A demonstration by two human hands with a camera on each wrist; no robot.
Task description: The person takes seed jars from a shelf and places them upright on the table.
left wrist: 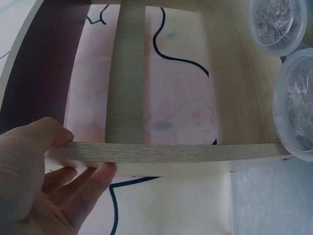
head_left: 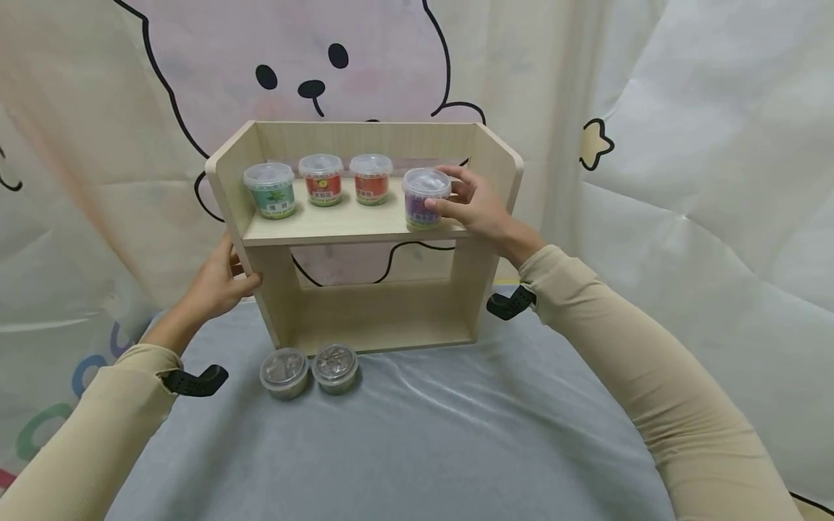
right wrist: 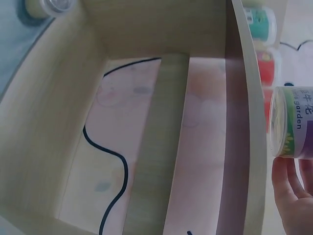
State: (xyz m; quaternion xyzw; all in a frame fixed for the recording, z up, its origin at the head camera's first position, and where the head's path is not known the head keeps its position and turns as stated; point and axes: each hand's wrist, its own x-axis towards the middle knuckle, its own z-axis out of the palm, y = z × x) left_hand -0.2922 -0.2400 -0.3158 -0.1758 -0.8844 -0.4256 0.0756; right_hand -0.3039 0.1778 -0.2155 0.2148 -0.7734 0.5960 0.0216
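My right hand (head_left: 482,206) grips a clear-lidded plastic cup with a purple label (head_left: 417,210) at the right end of the upper board of a small wooden shelf (head_left: 345,235). In the right wrist view this labelled cup (right wrist: 298,122) lies along the board's edge, fingers around its base end. A green-labelled cup (head_left: 274,199) and two red-labelled cups (head_left: 323,188) (head_left: 371,188) stand in a row to its left. My left hand (head_left: 218,282) holds the shelf's left side panel, thumb on one face and fingers on the other, as the left wrist view shows.
Two lidded tubs (head_left: 284,373) (head_left: 335,369) with greyish contents sit on the grey-blue tablecloth (head_left: 417,441) at the shelf's front left. The shelf's lower compartment (head_left: 384,315) has an open back. A curtain with a cartoon print (head_left: 371,58) hangs behind.
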